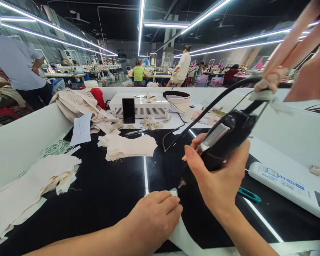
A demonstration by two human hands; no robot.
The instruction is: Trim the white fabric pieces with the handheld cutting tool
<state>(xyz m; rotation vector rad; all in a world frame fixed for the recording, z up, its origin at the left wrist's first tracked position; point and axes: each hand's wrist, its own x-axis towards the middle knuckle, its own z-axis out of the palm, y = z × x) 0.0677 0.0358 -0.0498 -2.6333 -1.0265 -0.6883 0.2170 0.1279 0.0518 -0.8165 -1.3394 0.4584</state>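
My right hand (218, 177) is wrapped around a black corded handheld power tool (226, 137) with a silver lever on its side. The tool tilts down to the left, and its small pointed tip (181, 183) is just above the black tabletop. Pinkish fabric strips (272, 76) are knotted to its upper end. Below the tip, my left hand (157, 217) has its fingers curled over a narrow pale fabric piece (185, 234), partly hidden beneath it. The tip stays slightly apart from that piece's far end.
A stack of cream fabric pieces (130, 145) lies ahead, with another pile (37, 185) at left. Behind are a white vented box (146, 106) and a phone (129, 111). A teal cutter (249, 195) and a white device (285, 185) lie right. White walls border the table; people sit and stand beyond.
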